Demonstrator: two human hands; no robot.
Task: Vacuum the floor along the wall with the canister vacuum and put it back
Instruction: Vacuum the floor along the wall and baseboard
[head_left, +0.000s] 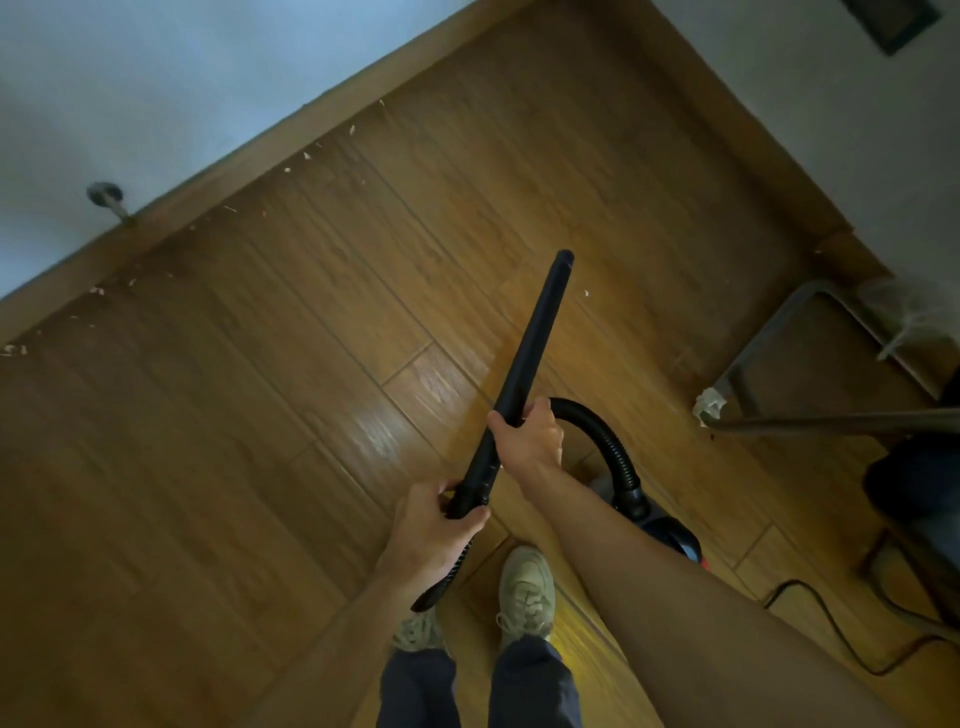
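Note:
I hold a long black vacuum wand (535, 338) in the air over the wooden floor (291, 322), its tip pointing up and away. My left hand (439, 525) grips the wand's lower end where the ribbed hose joins. My right hand (527, 436) grips the wand higher up. The black hose (605, 441) arcs behind my right arm down to the canister (670, 538), mostly hidden by that arm. Pale scraps of debris (306, 156) lie scattered along the wooden baseboard (218, 176) of the left wall.
A doorstop (106, 200) juts from the left wall. A metal chair frame (810, 332) and a dark seat stand at the right, with a black power cord (831, 623) on the floor. My two shoes (524, 592) stand below the wand. One scrap (586, 292) lies mid-floor.

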